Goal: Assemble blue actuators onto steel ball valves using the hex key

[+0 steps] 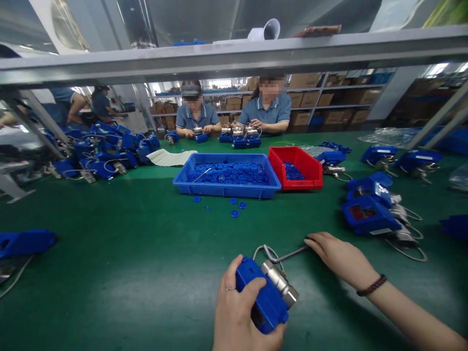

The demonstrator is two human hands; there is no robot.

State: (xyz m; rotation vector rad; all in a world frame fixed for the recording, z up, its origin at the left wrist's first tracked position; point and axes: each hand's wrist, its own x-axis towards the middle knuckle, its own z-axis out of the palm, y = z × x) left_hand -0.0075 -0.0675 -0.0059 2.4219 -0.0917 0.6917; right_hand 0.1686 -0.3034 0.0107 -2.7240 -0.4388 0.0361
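Observation:
My left hand [237, 312] is wrapped around a blue plastic meter housing [261, 297], held tilted just above the green table. A silvery metal valve fitting [280, 282] runs along its right side, and a thin grey cable [258, 249] loops out at the top. To the right, my right hand [338, 258] pinches the end of an L-shaped metal hex key [292, 254]. The bent end of that key points toward the fitting; whether it touches the cable or fitting, I cannot tell. Part of the housing is hidden by my left fingers.
A blue tray [226, 190] holds many blue plastic wheels, beside a red bin [303, 184]. Loose wheels [234, 213] lie before the tray. More blue meters lie at right [369, 214] and in a left pile [109, 151]. Two co-workers [197, 117] sit opposite, under a shelf beam [234, 61].

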